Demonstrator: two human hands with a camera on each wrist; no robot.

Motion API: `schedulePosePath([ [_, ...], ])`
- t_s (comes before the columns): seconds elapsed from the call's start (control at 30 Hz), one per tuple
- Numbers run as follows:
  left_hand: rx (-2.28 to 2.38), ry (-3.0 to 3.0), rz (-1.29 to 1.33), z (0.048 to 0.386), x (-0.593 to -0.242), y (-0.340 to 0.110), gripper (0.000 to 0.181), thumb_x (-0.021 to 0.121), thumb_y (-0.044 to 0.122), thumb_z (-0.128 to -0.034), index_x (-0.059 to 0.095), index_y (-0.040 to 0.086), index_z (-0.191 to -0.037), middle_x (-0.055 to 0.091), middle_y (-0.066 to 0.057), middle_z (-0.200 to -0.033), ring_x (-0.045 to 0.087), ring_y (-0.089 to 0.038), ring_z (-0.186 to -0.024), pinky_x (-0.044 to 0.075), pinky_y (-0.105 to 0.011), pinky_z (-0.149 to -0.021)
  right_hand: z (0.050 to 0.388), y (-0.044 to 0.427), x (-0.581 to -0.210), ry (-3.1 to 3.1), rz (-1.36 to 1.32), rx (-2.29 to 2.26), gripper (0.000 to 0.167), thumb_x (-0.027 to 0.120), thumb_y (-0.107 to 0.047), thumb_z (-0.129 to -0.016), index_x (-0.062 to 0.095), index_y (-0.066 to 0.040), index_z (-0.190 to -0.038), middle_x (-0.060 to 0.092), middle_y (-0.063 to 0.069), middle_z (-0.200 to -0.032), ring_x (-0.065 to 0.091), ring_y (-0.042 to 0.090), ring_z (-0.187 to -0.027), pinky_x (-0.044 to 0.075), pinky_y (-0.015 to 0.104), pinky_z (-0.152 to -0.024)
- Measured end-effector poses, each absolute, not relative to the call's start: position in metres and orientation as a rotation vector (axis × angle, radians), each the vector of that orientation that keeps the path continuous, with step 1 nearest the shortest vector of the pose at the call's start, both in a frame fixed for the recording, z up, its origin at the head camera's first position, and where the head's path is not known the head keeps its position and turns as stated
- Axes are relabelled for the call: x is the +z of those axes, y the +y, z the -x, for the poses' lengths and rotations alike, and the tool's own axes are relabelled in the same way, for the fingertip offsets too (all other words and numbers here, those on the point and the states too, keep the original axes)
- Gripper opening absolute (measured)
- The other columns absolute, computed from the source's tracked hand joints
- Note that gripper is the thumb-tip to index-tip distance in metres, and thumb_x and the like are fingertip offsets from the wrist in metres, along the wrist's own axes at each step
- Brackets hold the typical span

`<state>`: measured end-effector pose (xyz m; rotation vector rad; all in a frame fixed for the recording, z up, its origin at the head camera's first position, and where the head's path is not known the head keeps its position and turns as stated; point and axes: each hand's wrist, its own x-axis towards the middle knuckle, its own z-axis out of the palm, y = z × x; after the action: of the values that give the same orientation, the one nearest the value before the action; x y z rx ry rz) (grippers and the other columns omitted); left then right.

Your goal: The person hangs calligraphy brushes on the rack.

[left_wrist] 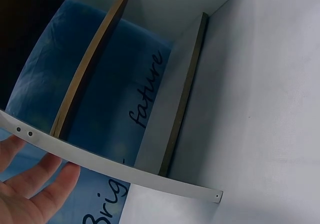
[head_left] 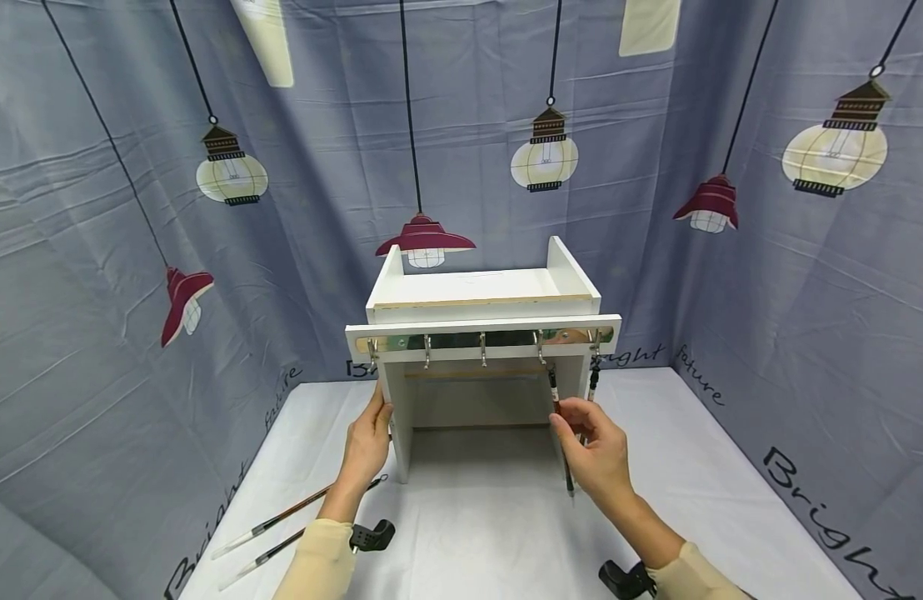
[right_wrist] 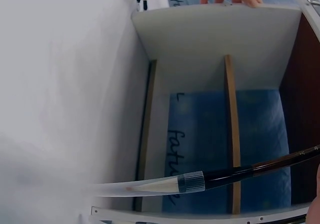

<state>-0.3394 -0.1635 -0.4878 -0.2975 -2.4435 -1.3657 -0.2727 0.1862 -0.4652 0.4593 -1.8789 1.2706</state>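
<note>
A white shelf rack (head_left: 397, 425) stands on the table, with a metal hook rail (head_left: 461, 341) across its front top. My left hand (head_left: 367, 442) rests against the rack's left side panel, and in the left wrist view its fingers (left_wrist: 57, 189) touch the panel's outer side. At the right part of the rail, my right hand (head_left: 592, 446) pinches a dark-handled calligraphy brush (right_wrist: 230, 176) that points bristles down. The brush's upper end is just below a hook (head_left: 539, 343); whether its loop is on it, I cannot tell. Clear plastic covers the bristles.
Another brush (head_left: 594, 379) hangs from the rightmost hook, partly behind my right hand. Two more brushes (head_left: 289, 512) lie on the white table (head_left: 476, 533) by my left forearm. A blue-grey curtain (head_left: 319, 250) with printed lamps surrounds the table.
</note>
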Motion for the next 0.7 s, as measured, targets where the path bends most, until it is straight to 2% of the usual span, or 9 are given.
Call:
schedulePosePath([
  [0.13,-1.379,-2.444,0.298,0.3391,-0.4872,-0.1629,0.054,0.039,0.036,-0.1132,0.026,0.028,-0.165,0.038,-0.008,-0.165,0.053,-0.04,-0.139,0.058,-0.054,-0.097,0.2707,0.1827,-0.4597,-1.883,-0.461,1.253,0.029,0.076,0.014,-0.085,0.069,0.002,-0.11,0.074,0.013,-0.089,0.064,0.004,-0.074,0.052,0.011,-0.067],
  [0.37,-1.374,-2.449,0.294,0.3383,-0.4879,-0.1627,0.055,0.039,0.037,-0.1132,0.026,0.025,-0.165,0.04,-0.01,-0.163,0.057,-0.04,-0.135,0.061,-0.051,-0.091,0.2757,0.1847,-0.4651,-1.912,-0.45,1.261,0.026,0.076,0.009,-0.087,0.069,-0.001,-0.11,0.073,0.013,-0.089,0.063,0.001,-0.075,0.052,0.011,-0.067],
  [0.7,-1.387,-2.45,0.289,0.337,-0.486,-0.1629,0.055,0.039,0.038,-0.1132,0.024,0.026,-0.165,0.041,-0.011,-0.163,0.054,-0.04,-0.138,0.056,-0.055,-0.099,0.2797,0.1793,-0.4657,-1.896,-0.379,1.289,0.026,0.078,0.009,-0.085,0.07,-0.001,-0.108,0.074,0.011,-0.089,0.064,0.004,-0.073,0.051,0.011,-0.067],
])
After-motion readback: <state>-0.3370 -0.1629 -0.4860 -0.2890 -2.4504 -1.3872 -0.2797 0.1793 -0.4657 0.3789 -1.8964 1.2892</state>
